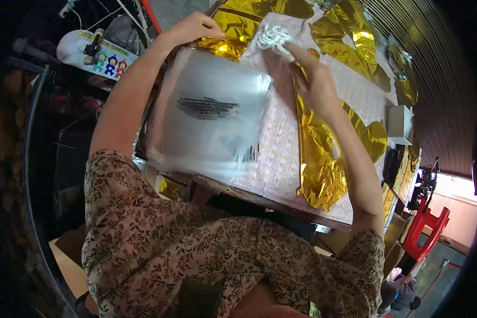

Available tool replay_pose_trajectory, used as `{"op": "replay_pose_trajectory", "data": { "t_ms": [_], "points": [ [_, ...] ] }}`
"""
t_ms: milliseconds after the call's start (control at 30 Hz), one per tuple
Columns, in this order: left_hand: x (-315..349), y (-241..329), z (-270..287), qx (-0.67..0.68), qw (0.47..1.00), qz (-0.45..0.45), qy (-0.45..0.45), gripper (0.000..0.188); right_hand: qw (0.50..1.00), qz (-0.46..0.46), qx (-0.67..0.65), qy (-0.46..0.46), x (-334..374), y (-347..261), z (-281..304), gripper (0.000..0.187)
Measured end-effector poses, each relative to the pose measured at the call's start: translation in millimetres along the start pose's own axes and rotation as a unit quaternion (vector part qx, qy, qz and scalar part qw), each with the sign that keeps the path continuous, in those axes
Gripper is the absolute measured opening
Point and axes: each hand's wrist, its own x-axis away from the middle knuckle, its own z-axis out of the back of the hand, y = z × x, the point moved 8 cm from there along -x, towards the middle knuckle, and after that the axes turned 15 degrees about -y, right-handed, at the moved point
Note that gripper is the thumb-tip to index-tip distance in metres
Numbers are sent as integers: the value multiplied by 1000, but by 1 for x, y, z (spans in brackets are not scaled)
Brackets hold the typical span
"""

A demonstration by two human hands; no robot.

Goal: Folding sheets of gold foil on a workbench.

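My left hand [199, 27] is at the far edge of a stack of clear plastic bags [206, 135], its fingers curled down onto a crinkled gold foil balloon [223, 47]. My right hand [317, 79] reaches over the table with its thumb and forefinger apart. Its fingertips are beside a bundle of white strings or thin straws [274, 38], and I see nothing held between them. Below that forearm lies another flat, uninflated gold foil balloon [323, 175]. The bags carry dark print and shine with glare.
A pale patterned cloth [278, 153] covers the table. More gold foil balloons [344, 40] lie at the far right. A small white box [400, 124] stands on the right edge. Beyond are a red plastic stool [426, 230] and, at left, a white printed board [93, 55].
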Motion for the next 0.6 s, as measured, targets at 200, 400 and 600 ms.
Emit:
{"op": "replay_pose_trajectory", "data": {
  "t_ms": [200,400,600],
  "points": [
    [-17,2,13,60,998,17,-27,33,984,26,-174,29,-126,27,-42,65],
    [13,29,51,-40,974,-98,201,25,946,-13,-308,101,-174,61,-76,31],
    [41,39,23,-5,995,-94,15,25,930,-112,-337,93,-168,61,-84,22]
  ]
}}
